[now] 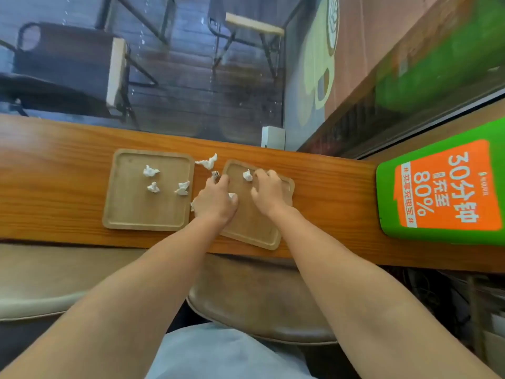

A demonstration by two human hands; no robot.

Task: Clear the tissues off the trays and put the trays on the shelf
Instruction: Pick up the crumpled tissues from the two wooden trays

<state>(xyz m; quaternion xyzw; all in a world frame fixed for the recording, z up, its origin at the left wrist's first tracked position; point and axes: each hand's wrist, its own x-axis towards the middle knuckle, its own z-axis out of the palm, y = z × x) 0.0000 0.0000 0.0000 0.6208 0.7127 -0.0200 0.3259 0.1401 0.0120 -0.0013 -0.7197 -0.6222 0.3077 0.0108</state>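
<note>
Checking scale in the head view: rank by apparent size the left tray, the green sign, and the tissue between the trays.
1. Green sign, though nearer the camera
2. Left tray
3. Tissue

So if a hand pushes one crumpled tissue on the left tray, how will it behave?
The crumpled tissue looks thin and loosely wadded, so it probably weighs almost nothing and squashes easily. On the smooth left tray it would likely slide or tumble, and the raised rim may stop it.
</note>
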